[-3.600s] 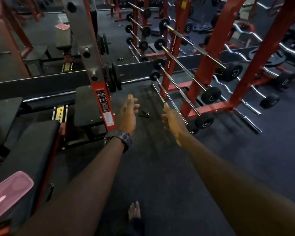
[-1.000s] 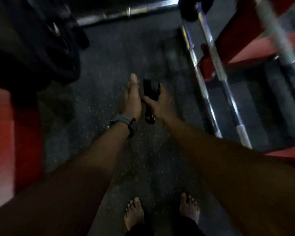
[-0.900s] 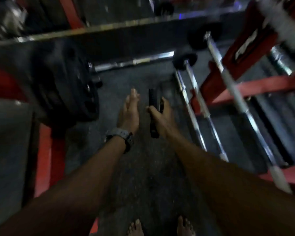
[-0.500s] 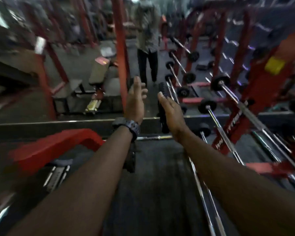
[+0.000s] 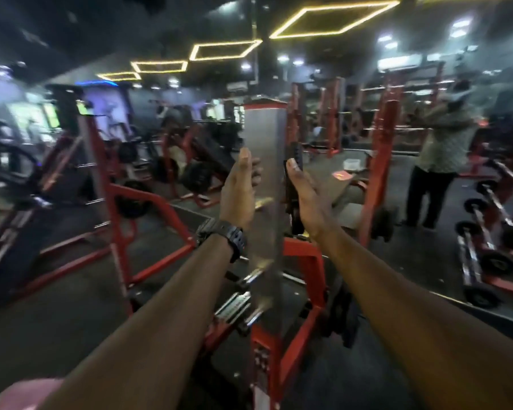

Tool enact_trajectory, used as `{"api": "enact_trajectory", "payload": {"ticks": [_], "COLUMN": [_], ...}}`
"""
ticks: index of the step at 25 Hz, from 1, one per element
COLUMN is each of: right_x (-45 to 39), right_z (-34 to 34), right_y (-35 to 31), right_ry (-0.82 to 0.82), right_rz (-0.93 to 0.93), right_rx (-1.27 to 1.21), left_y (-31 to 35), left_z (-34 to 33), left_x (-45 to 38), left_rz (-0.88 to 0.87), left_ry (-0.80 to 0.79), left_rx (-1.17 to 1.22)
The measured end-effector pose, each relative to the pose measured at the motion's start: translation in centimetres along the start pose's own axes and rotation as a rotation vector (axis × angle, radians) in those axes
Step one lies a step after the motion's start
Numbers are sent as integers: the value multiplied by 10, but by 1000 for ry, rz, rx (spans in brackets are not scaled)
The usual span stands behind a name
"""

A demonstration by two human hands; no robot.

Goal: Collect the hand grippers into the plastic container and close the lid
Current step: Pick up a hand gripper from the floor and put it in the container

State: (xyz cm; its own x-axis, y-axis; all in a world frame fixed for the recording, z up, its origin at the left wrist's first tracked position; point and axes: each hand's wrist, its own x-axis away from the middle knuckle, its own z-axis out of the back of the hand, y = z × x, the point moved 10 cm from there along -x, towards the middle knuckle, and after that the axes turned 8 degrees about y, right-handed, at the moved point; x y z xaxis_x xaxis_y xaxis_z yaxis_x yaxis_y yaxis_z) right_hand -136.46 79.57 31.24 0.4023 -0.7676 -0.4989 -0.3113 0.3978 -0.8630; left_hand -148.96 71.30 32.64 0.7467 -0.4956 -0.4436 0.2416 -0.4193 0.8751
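My right hand is held out in front of me, shut on a black hand gripper whose handle top shows above my fingers. My left hand, with a black watch at the wrist, is stretched out beside it, fingers straight and holding nothing. A clear plastic container stands far off on a bench, with a pink lid lying in front of it. The picture is blurred by motion.
A grey and red rack post stands right ahead between my arms. Red weight machines fill the left. A barbell rack is on the right, and a person stands beside it. A pink pad shows at the bottom left.
A second ago my right hand took the hand gripper from the floor. Since then my view has risen from the floor to the gym hall, both hands staying outstretched.
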Motion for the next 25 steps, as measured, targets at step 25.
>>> {"api": "enact_trajectory", "payload": {"ticks": [25], "right_x": [451], "right_z": [-800], "right_y": [18], "right_ry": [-934], "right_rz": [-391], "right_rx": [-339], "left_y": [121], "left_z": [863], "left_x": [210], "left_rz": [124], "left_ry": [1077], "left_rx": [-441]}}
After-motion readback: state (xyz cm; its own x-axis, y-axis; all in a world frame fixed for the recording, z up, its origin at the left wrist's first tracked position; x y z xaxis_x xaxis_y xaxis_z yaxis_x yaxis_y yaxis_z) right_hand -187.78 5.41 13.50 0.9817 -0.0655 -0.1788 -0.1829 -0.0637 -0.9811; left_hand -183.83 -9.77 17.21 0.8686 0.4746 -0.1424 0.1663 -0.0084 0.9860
